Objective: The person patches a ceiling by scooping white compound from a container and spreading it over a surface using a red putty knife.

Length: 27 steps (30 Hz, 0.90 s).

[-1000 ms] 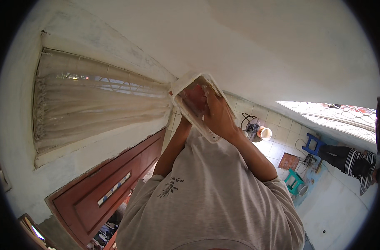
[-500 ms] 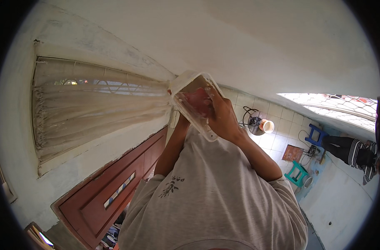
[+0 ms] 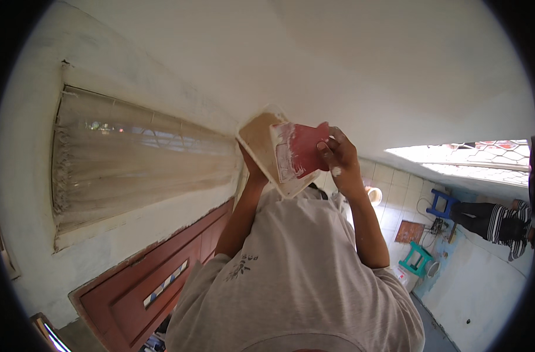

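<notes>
In my right hand [image 3: 343, 161], fingers and thumb pinch a flat red putty scraper [image 3: 307, 149] by its far right edge. White paste is smeared along the scraper's left edge, and a dab of it sits on my hand. The scraper is in front of the open mouth of a translucent rectangular plastic tub [image 3: 257, 130], covering part of it. My left hand [image 3: 255, 170] holds the tub from its left and underside, with most of its fingers hidden behind it. The tub is tilted, and its inside looks beige.
A pale wall [image 3: 338, 64] spans the top. At left are a curtained window [image 3: 144, 158] and a red-brown door [image 3: 126, 293]. Toward the right stand a white tub [image 3: 374, 195], a blue stool [image 3: 440, 203], a teal stool [image 3: 415, 258] and a person in a striped top [image 3: 505, 226].
The right hand has drawn the scraper up out of the tub and to the right, so its red face now shows. The left hand still holds the tub.
</notes>
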Motion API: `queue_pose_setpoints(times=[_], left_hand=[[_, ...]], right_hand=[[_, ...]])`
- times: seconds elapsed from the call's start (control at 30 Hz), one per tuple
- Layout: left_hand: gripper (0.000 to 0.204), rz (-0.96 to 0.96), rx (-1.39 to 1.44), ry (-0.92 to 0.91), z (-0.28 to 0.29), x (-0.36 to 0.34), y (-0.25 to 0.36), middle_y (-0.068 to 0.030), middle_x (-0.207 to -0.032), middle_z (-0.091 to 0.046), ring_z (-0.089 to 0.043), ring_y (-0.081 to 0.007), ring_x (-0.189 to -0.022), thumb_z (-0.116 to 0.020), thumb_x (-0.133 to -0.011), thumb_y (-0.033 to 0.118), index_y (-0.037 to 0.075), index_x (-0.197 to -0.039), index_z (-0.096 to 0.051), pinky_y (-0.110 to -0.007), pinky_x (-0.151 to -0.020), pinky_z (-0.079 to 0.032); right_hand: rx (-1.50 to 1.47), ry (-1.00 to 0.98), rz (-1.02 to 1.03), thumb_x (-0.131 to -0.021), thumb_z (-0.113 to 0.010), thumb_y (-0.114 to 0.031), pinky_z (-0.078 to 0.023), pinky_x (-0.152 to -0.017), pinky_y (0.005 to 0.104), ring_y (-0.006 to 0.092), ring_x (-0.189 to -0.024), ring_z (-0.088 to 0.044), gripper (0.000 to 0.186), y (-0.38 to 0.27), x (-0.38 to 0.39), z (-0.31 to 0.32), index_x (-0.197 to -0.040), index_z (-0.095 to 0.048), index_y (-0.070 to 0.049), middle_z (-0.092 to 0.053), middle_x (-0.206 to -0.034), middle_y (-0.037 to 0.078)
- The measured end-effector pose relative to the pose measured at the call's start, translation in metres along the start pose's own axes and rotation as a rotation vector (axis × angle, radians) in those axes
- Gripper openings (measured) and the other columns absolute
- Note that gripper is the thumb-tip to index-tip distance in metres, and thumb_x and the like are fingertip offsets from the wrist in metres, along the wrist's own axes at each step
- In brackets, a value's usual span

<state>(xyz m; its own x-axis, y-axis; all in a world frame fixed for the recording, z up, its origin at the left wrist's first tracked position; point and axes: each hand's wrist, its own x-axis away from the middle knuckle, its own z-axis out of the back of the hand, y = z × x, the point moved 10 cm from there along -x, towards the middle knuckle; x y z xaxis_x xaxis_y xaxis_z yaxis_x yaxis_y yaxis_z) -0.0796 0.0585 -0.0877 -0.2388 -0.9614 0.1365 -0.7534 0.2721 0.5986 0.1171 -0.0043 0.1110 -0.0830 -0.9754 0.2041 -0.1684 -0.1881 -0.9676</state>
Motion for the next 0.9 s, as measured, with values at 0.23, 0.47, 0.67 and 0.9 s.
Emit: queue_pose_setpoints(times=[0.23,0.47,0.67,0.9], left_hand=[[0.058,-0.197,-0.004,-0.046,0.012,0.003,0.029,-0.0105,-0.142,-0.053,-0.054,-0.0254,-0.128,-0.036,-0.106,0.051,0.011,-0.148,-0.041,-0.046,-0.106,-0.047],[0.069,-0.185,0.263,-0.293,-0.030,0.032,0.069,-0.0068,-0.146,-0.050,-0.053,-0.0259,-0.130,-0.025,-0.103,0.065,0.017,-0.151,-0.038,-0.046,-0.107,-0.047],[0.069,-0.282,0.251,0.094,0.034,0.037,0.085,-0.0039,-0.150,-0.046,-0.048,-0.0256,-0.135,-0.023,-0.103,0.066,0.019,-0.153,-0.035,-0.046,-0.110,-0.043],[0.074,-0.243,0.383,0.123,0.036,0.049,0.100,-0.0045,-0.150,-0.046,-0.047,-0.0271,-0.136,-0.025,-0.101,0.070,0.020,-0.155,-0.032,-0.047,-0.112,-0.041]], right_hand=[[-0.790,-0.074,-0.074,-0.097,-0.064,-0.013,-0.055,-0.099,0.0348,0.0195,-0.115,-0.063,0.037,0.017,-0.014,-0.022,-0.131,-0.053,-0.005,-0.063,-0.121,0.008],[-0.843,-0.403,-0.318,-0.102,-0.054,-0.028,-0.057,-0.093,0.0323,0.0220,-0.115,-0.063,0.040,-0.032,-0.029,-0.123,-0.135,-0.052,-0.004,-0.063,-0.127,0.012],[-0.992,-0.543,-0.336,-0.102,-0.048,-0.022,-0.056,-0.083,0.0297,0.0191,-0.093,-0.062,0.036,-0.091,-0.088,-0.187,-0.129,-0.056,0.001,-0.063,-0.122,0.015],[-1.627,-0.700,-0.047,-0.099,-0.038,-0.004,-0.058,-0.083,0.0329,0.0266,-0.095,-0.061,0.038,-0.251,-0.213,-0.137,-0.133,-0.049,0.010,-0.060,-0.118,0.023]])
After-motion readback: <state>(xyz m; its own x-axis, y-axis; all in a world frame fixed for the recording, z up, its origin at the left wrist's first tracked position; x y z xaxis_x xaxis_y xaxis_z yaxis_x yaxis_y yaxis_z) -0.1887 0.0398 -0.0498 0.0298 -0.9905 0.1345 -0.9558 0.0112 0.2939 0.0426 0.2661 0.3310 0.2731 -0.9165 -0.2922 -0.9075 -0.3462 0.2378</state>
